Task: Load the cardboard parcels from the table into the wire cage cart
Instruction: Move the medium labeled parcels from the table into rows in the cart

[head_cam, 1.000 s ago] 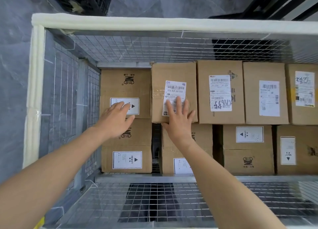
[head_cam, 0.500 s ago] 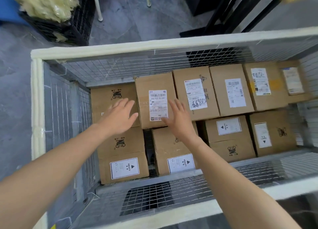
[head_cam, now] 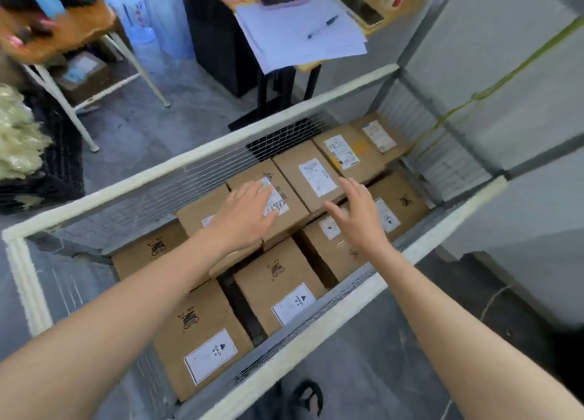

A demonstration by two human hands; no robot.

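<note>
The wire cage cart (head_cam: 202, 164) with white padded rails runs diagonally through the head view. Inside it lie several brown cardboard parcels with white labels, such as one at the near left (head_cam: 202, 334) and one further back (head_cam: 313, 175). My left hand (head_cam: 245, 212) hovers over or rests on the upper row of parcels, fingers spread, holding nothing. My right hand (head_cam: 357, 220) is above the gap between the rows, fingers apart and empty. Both forearms reach in over the near rail.
Beyond the cart stands a desk (head_cam: 303, 31) with white papers, a pen and two phones. A white-legged table (head_cam: 57, 37) and a black crate with pale filling (head_cam: 28, 148) are at the left. A grey surface (head_cam: 505, 88) lies to the right. A sandalled foot (head_cam: 308, 397) shows below.
The view has swung up and to the right, so the cart now looks tilted. Both hands have lifted off the parcel they were pressing and shifted right over the boxes.
</note>
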